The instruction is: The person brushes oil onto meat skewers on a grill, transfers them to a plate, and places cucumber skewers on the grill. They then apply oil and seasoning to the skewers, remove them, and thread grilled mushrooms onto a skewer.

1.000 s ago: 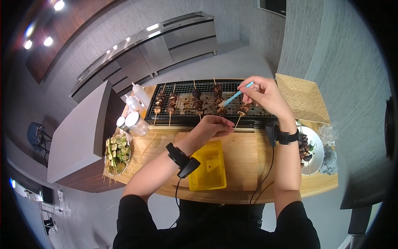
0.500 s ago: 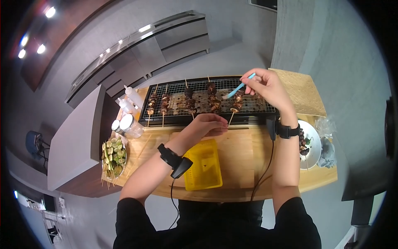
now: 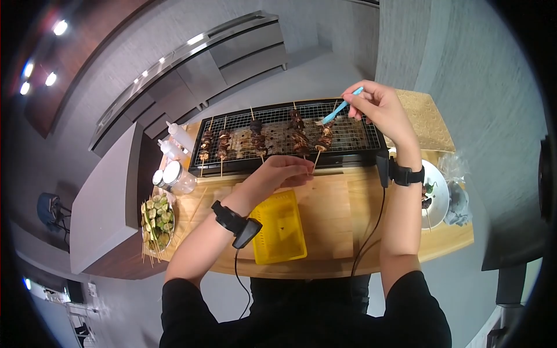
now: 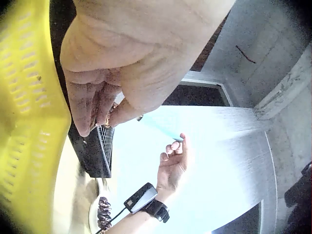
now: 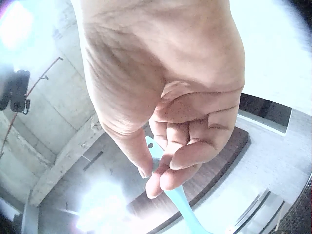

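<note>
In the head view my right hand (image 3: 383,110) holds a light-blue basting brush (image 3: 343,108) by its handle between thumb and fingers. Its bristles meet the upper part of the rightmost meat skewer (image 3: 325,138) on the grill (image 3: 275,129). My left hand (image 3: 283,172) pinches the lower end of that skewer's stick at the grill's front edge. In the right wrist view the brush handle (image 5: 181,202) passes between thumb and fingertips. The left wrist view shows the left hand's curled fingers (image 4: 80,107), which partly hide what lies between them. Several other browned skewers lie across the grate.
A yellow basket (image 3: 279,229) stands on a wooden board in front of the grill. At left are squeeze bottles (image 3: 180,136), lidded jars (image 3: 180,178) and a plate of green vegetable skewers (image 3: 158,220). A white plate (image 3: 439,200) with dark skewers and a gold board (image 3: 426,119) are at right.
The brush has moved from low between the two right-hand skewers to the far part of the rightmost one. My left hand keeps to that skewer's stick. The head view has shifted slightly.
</note>
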`<state>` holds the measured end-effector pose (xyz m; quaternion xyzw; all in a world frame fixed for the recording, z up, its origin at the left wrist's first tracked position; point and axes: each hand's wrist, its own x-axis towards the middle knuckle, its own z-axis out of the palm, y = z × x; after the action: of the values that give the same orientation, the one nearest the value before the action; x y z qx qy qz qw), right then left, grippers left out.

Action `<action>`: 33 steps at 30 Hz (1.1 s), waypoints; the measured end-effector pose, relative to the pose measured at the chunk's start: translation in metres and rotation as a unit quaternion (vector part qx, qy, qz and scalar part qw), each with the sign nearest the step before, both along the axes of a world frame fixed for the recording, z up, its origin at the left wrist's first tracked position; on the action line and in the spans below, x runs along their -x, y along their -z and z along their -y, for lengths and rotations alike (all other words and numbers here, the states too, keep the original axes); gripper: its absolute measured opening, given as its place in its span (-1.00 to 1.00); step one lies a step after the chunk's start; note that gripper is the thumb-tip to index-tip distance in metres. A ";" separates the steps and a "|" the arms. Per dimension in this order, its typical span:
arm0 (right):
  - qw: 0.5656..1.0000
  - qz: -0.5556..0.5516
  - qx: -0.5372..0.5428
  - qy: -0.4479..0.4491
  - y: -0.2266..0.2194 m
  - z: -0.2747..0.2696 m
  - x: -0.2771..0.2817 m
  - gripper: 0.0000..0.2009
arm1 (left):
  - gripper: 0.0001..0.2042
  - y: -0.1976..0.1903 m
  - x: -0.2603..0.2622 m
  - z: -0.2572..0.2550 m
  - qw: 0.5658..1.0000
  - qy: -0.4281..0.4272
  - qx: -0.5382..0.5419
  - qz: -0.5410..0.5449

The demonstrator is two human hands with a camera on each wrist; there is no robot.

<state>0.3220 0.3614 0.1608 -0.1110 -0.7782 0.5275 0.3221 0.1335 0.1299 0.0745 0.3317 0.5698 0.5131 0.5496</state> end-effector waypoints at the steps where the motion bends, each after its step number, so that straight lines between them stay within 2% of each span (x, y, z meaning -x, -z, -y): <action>1: 1.000 0.001 -0.003 0.003 0.000 0.000 -0.001 -0.85 | -0.69 0.001 0.001 0.000 1.000 0.000 -0.002 0.001; 4: 1.000 0.001 -0.011 0.011 0.001 -0.003 -0.003 -0.85 | -0.72 -0.003 0.002 0.001 0.999 0.003 -0.015 -0.042; 6: 1.000 -0.001 -0.017 0.014 0.000 -0.005 -0.007 -0.85 | -0.74 -0.014 0.004 0.003 0.978 0.027 0.021 -0.205; 8: 1.000 0.005 -0.016 0.014 -0.005 -0.002 -0.011 -0.85 | -0.75 -0.025 0.002 0.003 0.930 0.036 0.028 -0.365; 10: 1.000 0.007 -0.021 0.012 -0.005 0.000 -0.011 -0.85 | -0.76 -0.032 -0.001 0.002 0.856 0.027 0.006 -0.516; 13: 1.000 0.007 -0.029 0.002 -0.006 0.005 -0.008 -0.86 | -0.73 -0.038 -0.012 -0.007 0.869 0.009 -0.027 -0.493; 16: 1.000 0.013 -0.023 -0.010 -0.008 0.010 -0.007 -0.86 | -0.70 -0.046 -0.026 -0.016 0.898 0.048 0.003 -0.437; 21: 0.999 0.013 -0.027 -0.031 -0.001 0.004 -0.004 -0.86 | -0.57 -0.038 -0.033 -0.028 0.920 0.096 0.045 -0.376; 24: 0.992 0.091 -0.036 -0.082 0.001 -0.002 -0.006 -0.86 | -0.50 -0.036 -0.032 -0.036 0.930 0.130 0.086 -0.334; 25: 0.994 0.074 -0.031 -0.072 0.002 -0.002 -0.006 -0.86 | -0.47 -0.035 -0.032 -0.039 0.931 0.142 0.098 -0.321; 30: 0.998 0.036 -0.036 -0.045 0.007 -0.007 -0.002 -0.85 | -0.51 -0.037 -0.035 -0.047 0.934 0.143 0.098 -0.311; 33: 0.996 0.069 -0.032 -0.051 0.007 -0.010 -0.005 -0.85 | -0.57 -0.028 -0.030 -0.053 0.942 0.140 0.072 -0.298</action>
<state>0.3267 0.3710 0.1536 -0.0968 -0.8198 0.5091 0.2436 0.1639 0.1827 0.1021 0.5048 0.6910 0.2664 0.4436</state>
